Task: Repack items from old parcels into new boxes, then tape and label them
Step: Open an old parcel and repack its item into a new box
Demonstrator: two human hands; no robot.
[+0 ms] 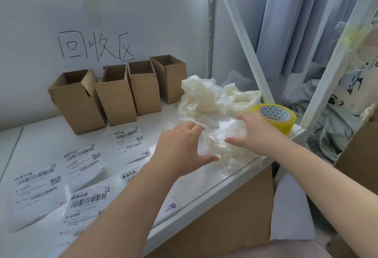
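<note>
The left hand and right hand rest spread, fingers straight, on the bubble wrap, gripping nothing; the white shelf carries four open boxes against the wall, labels in front, tape roll at its right edge; a grey curtain hangs beyond.

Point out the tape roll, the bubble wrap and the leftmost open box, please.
tape roll (284, 124): head view, on its yellow outer side.
bubble wrap (204, 96): head view, on the upper crumpled heap.
leftmost box (81, 107): head view, on its front face.
</note>
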